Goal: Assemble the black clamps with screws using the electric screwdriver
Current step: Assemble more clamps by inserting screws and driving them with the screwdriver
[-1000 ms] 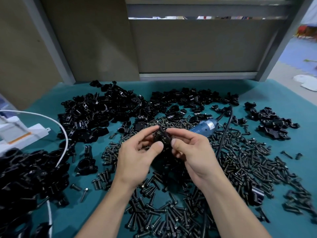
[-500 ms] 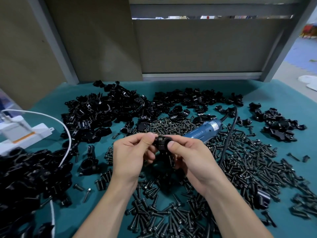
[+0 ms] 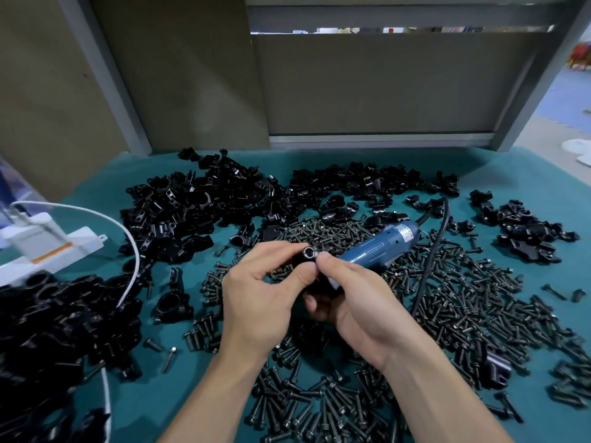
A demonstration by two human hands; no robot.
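Nearest me, loose screws (image 3: 297, 401) litter the teal table mat (image 3: 160, 394). Above them my left hand (image 3: 256, 298) and right hand (image 3: 358, 302) both pinch one black clamp (image 3: 308, 253) between curled fingers. Just beyond lies the blue electric screwdriver (image 3: 380, 247), then heaped clamps (image 3: 198, 212), then grey partition panels (image 3: 383, 84).

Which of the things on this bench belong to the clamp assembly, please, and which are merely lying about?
Job in hand: black clamp, pinched by left hand and right hand; loose screws; clamp pile; blue electric screwdriver, lying on the screws.
Lying about: white power strip; white cable.
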